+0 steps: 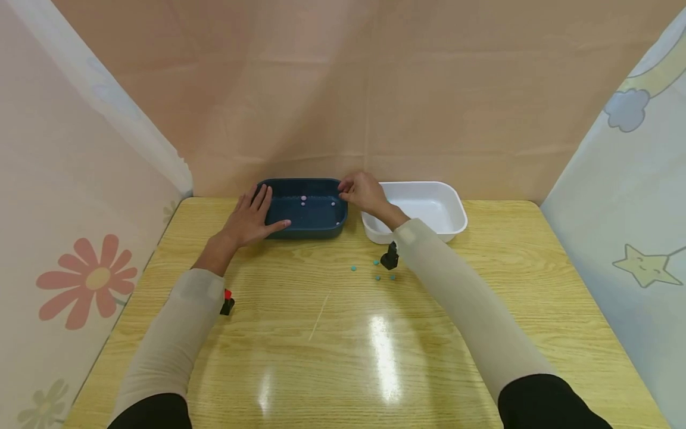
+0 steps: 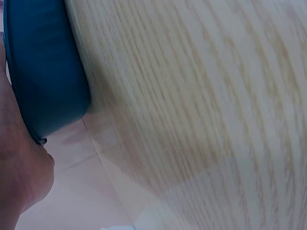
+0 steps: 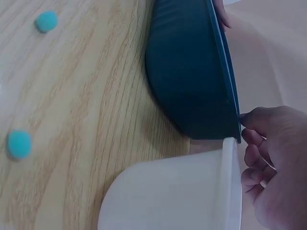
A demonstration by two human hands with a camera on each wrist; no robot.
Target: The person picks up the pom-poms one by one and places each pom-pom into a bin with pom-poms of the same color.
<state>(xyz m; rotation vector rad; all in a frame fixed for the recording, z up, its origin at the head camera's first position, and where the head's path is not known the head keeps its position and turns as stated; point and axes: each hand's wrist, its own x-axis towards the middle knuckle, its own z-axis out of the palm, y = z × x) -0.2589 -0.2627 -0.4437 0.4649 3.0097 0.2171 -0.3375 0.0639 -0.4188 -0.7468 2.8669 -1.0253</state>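
A dark blue rectangular basin (image 1: 305, 233) stands at the back of the wooden table, with several small pink balls (image 1: 303, 198) inside. My left hand (image 1: 248, 220) rests on its left end, fingers spread and fairly straight, thumb over the front rim. At the opposite end is my right hand (image 1: 364, 192), its fingertips over or at the right rim. In the right wrist view the thumb (image 3: 254, 120) meets that rim while the other fingers curl. Whether anything sits between those fingertips is hidden. Several small teal balls (image 1: 354, 268) lie on the table.
Close to the dark basin's right stands a white basin (image 1: 455, 221), partly beneath my right wrist. A peach cloth (image 1: 321, 107) hangs behind the table (image 1: 300, 357). Printed cloths flank it left and right. Black wrist mounts (image 1: 390, 256) hang under both forearms.
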